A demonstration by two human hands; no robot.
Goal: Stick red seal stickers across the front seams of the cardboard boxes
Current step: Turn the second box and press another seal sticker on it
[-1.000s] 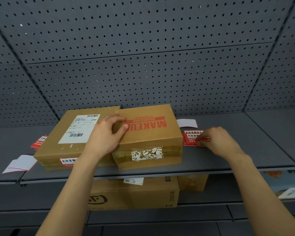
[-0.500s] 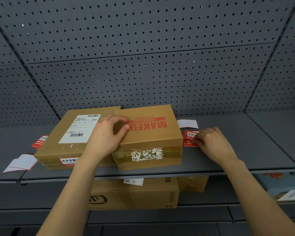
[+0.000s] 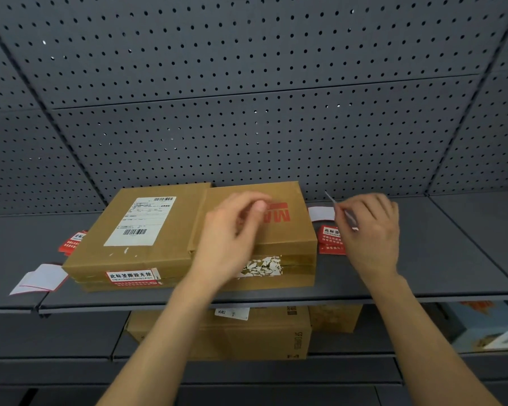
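Note:
Two flat cardboard boxes lie side by side on a grey shelf [image 3: 440,282]. The left box [image 3: 135,250] has a white shipping label on top and a red seal sticker [image 3: 132,277] across its front seam. The right box [image 3: 288,244] has red lettering on top and torn white label remains on its front. My left hand [image 3: 232,238] hovers over the right box, fingers curled, blurred. My right hand [image 3: 370,230] is raised just right of that box and pinches a thin sticker sheet [image 3: 339,209] seen edge-on. A small stack of red stickers [image 3: 330,241] lies below that hand.
A white backing paper [image 3: 320,213] lies behind the red stack. More red stickers [image 3: 71,243] and peeled backing papers [image 3: 41,278] lie left of the boxes. Perforated grey panels form the back wall. Larger cardboard boxes [image 3: 247,332] sit on the shelf below.
My right hand has lifted a sticker sheet off the red stack. My left hand has come off the right box's near-left corner and moved up and right over its top.

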